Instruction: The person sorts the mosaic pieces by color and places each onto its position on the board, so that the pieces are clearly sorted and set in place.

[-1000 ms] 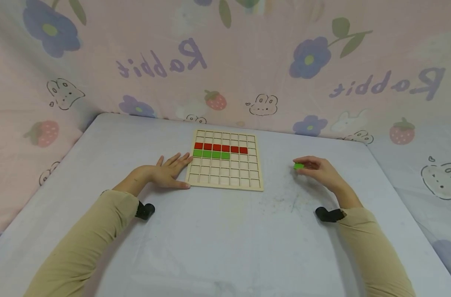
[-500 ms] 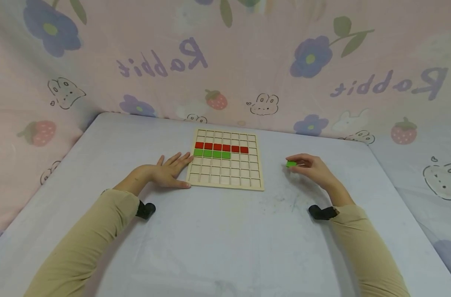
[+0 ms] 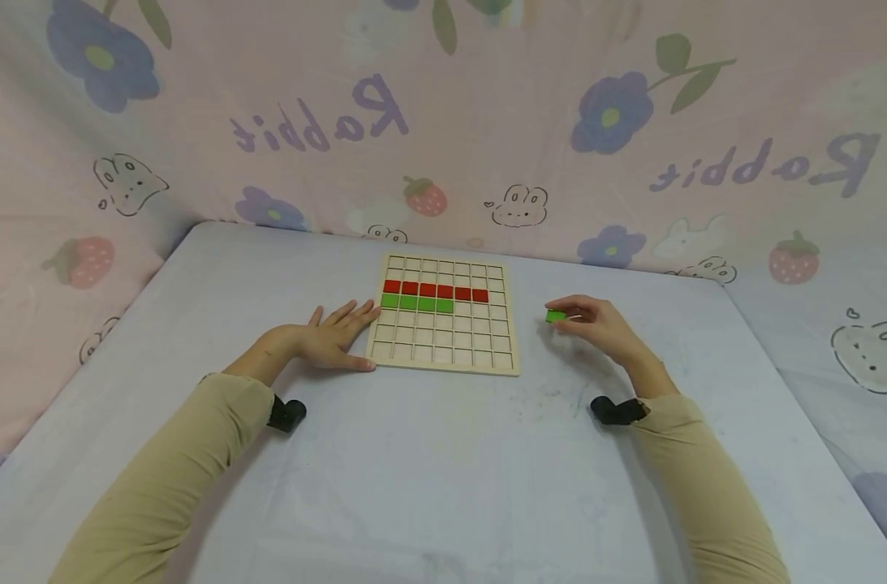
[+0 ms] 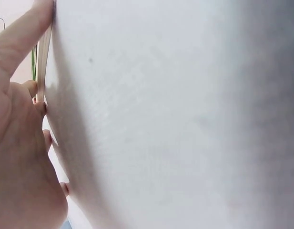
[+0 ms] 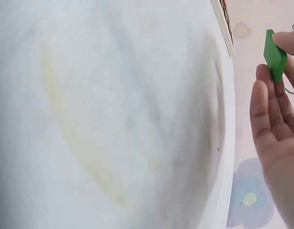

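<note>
A pale wooden grid board [image 3: 443, 370] lies on the table, holding a row of several red square tiles [image 3: 428, 289] and, just below it, a row of several green tiles [image 3: 408, 302]. Spread flat at the board's left side, my left hand [image 3: 329, 341] touches the edge with thumb and fingertips. To the right of the board my right hand [image 3: 596, 326] pinches a loose green tile [image 5: 274, 56] between thumb and fingers, held above the table. The left wrist view shows the left hand [image 4: 27, 124] against the board's side edge [image 4: 43, 62].
A white cloth covers the table [image 3: 428, 470]. Behind it hangs a pink curtain [image 3: 450, 105] printed with rabbits, flowers and strawberries. Faint smudges mark the cloth right of the board. A black wrist mount [image 3: 287, 415] sits at the left sleeve, another black mount [image 3: 618, 410] at the right.
My right hand has moved left and slightly away from me with the green tile, coming closer to the board. The left hand and the board have stayed in place.
</note>
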Motion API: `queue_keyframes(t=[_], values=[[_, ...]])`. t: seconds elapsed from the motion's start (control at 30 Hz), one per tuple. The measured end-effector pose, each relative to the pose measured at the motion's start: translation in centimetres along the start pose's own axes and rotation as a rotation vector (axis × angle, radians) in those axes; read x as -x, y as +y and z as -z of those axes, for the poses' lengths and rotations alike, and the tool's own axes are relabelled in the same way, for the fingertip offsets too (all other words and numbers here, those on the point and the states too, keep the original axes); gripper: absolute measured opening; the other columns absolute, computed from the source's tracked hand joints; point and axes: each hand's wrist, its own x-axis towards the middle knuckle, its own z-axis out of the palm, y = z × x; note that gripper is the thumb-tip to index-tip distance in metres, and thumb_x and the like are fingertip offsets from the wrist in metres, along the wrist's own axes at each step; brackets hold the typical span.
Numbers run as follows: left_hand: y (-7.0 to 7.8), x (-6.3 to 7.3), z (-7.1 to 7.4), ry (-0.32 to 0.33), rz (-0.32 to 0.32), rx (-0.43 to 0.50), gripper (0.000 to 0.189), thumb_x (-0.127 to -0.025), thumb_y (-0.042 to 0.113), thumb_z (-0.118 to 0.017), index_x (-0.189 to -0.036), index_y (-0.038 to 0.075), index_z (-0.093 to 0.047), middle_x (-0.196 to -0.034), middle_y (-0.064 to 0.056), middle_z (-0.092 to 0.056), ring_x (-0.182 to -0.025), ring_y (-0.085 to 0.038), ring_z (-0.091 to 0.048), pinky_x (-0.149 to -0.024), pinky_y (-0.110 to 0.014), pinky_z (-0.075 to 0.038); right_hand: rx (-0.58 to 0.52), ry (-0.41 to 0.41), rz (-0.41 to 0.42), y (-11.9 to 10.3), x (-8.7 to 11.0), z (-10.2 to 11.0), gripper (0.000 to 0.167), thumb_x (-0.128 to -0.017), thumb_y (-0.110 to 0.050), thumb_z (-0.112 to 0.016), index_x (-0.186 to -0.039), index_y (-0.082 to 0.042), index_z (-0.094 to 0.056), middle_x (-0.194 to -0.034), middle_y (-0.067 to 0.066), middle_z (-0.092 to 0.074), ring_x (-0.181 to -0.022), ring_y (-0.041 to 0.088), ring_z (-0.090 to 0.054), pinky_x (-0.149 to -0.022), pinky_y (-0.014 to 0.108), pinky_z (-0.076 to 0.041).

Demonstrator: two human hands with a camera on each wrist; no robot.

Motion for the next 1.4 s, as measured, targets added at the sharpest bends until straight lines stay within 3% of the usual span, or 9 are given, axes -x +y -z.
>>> queue_keyframes(t=[0.13,0.3,0.63,0.93,1.17,1.4], values=[[0.0,0.0,0.0,-0.006,0.003,0.003,0.094,-0.092,0.054,-0.054,-0.155,0.015,0.005,-0.161,-0.01,0.013,-0.147,-0.035,0.017,-0.108,-0.067,0.014,-0.021,-0.016,0.0,0.0,-0.5,-0.4,0.038,-0.09,-0.014,-0.067,-0.125,0.0,-0.06,-0.125,0.019,-0.061,-0.098,0.003,-0.059,-0.081,0.016,-0.05],[0.1,0.0,0.0,-0.008,0.006,0.001,0.095,-0.092,0.054,-0.054,-0.155,0.015,0.006,-0.161,-0.009,0.014,-0.147,-0.034,0.017,-0.108,-0.067,0.015,-0.013,-0.019,0.02,-0.2,-1.0,-1.0,0.037,-0.09,-0.015,-0.068,-0.124,-0.001,-0.062,-0.124,0.019,-0.061,-0.099,0.004,-0.059,-0.081,0.016,-0.05],[0.0,0.0,0.0,-0.001,0.0,0.007,0.096,-0.091,0.056,-0.054,-0.155,0.015,0.005,-0.162,-0.009,0.013,-0.147,-0.034,0.017,-0.108,-0.067,0.014,0.014,-0.037,0.023,-1.1,-2.1,-2.1,0.037,-0.089,-0.015,-0.068,-0.124,-0.003,-0.062,-0.125,0.016,-0.062,-0.108,0.024,-0.056,-0.083,0.016,-0.048],[-0.8,-0.5,-0.4,0.006,0.008,0.005,0.098,-0.089,0.063,-0.051,-0.155,0.021,0.007,-0.162,-0.003,0.015,-0.147,-0.029,0.019,-0.11,-0.064,0.015,0.012,-0.034,0.057,-1.9,-3.0,-3.2,0.035,-0.089,-0.012,-0.068,-0.123,-0.002,-0.063,-0.122,0.016,-0.063,-0.103,0.018,-0.056,-0.084,0.018,-0.048],[-0.4,-0.2,-0.3,-0.002,0.013,0.009,0.097,-0.09,0.06,-0.053,-0.155,0.019,0.007,-0.161,-0.006,0.015,-0.147,-0.031,0.018,-0.109,-0.065,0.015,0.018,-0.032,0.064,-2.1,-3.7,-4.1,0.035,-0.09,-0.011,-0.067,-0.123,-0.001,-0.062,-0.123,0.018,-0.062,-0.107,0.025,-0.057,-0.088,0.022,-0.046],[-0.1,0.0,0.0,-0.007,0.018,-0.007,0.095,-0.092,0.056,-0.053,-0.155,0.016,0.006,-0.161,-0.008,0.015,-0.147,-0.033,0.017,-0.109,-0.066,0.014,-0.002,-0.062,0.053,-4.7,-3.3,-4.6,0.036,-0.09,-0.002,-0.063,-0.125,0.007,-0.058,-0.126,0.026,-0.059,-0.112,0.037,-0.054,-0.092,0.032,-0.045]])
